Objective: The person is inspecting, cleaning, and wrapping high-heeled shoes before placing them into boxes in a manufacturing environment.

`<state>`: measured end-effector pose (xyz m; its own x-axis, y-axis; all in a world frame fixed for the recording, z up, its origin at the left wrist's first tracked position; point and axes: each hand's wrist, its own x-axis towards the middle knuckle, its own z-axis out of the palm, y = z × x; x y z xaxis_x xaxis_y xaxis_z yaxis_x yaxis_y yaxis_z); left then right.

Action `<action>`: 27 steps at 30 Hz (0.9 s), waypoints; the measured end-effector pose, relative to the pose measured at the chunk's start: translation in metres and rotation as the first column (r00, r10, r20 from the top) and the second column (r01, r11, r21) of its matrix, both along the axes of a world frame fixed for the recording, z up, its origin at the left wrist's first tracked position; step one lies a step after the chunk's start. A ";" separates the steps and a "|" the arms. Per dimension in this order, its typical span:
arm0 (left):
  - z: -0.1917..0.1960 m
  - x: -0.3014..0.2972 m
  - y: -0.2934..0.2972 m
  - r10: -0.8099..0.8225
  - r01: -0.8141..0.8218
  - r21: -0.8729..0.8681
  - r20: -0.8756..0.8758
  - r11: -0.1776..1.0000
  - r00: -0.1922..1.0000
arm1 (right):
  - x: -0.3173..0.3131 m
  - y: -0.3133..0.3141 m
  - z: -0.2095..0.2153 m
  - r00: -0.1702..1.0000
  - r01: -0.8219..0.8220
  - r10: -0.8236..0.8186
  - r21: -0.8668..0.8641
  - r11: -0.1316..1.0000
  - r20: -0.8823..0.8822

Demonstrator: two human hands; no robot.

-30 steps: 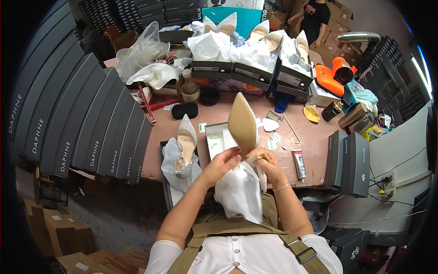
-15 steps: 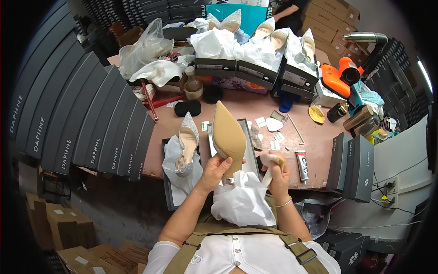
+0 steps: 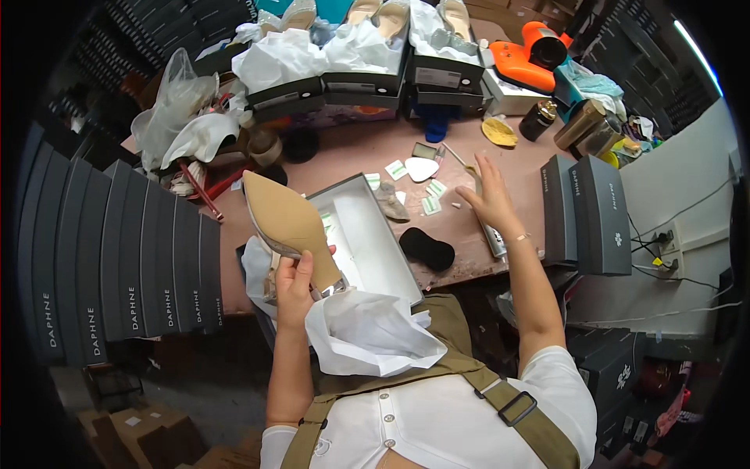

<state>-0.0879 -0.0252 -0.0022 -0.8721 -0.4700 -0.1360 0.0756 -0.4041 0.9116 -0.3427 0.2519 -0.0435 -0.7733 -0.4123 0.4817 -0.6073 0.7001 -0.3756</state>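
Observation:
My left hand (image 3: 294, 288) grips a pointed high-heeled shoe (image 3: 285, 215), its tan sole facing up and its glittery side showing at the edge. White tissue paper (image 3: 367, 332) hangs by the heel, above my lap. My right hand (image 3: 492, 195) is open over the table, fingers spread, beside a thin pale stick (image 3: 459, 158). A glue tube (image 3: 494, 241) lies partly hidden under my right wrist. Between my hands, near the table edge, rests a dark, waisted pad (image 3: 426, 248). Behind the held shoe, an open shoebox (image 3: 373, 234) shows its white inside; a second shoe is mostly hidden.
Dark shoeboxes stand in a row (image 3: 141, 258) at the left and a pair (image 3: 586, 215) at the right. Open boxes (image 3: 359, 82) with shoes and tissue line the back. An orange heat tool (image 3: 523, 62), a dark bottle (image 3: 537, 119) and a yellow pad (image 3: 498, 131) sit back right.
My right hand has let go of a pale, soft thing and moved right and forward. The shoe in my left hand has moved left. The view has turned right; the dark waisted pad now shows.

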 end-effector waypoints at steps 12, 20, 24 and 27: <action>0.062 0.034 -0.022 0.362 -0.461 -0.337 -0.318 0.821 0.876 | 0.150 -0.041 0.069 -0.030 -0.608 0.724 -0.588 0.533 0.689; 0.040 0.048 0.013 0.146 -0.159 -0.235 -0.070 0.959 0.987 | 0.117 -0.122 -0.006 0.802 -0.561 0.502 0.118 0.820 0.323; 0.005 0.030 0.022 -0.038 0.054 -0.223 0.075 0.973 0.996 | 0.133 -0.134 -0.065 0.660 -0.726 0.568 0.222 0.651 0.492; -0.034 0.013 0.018 -0.093 0.128 -0.226 0.163 0.966 0.982 | 0.130 -0.110 -0.020 0.652 -0.633 0.577 -0.067 0.771 0.492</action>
<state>-0.0749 -0.0070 -0.0357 -0.8985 -0.4062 -0.1664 -0.1018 -0.1760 0.9791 -0.2128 0.1418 -0.0634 -0.4441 -0.8936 0.0651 -0.6820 0.2900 -0.6714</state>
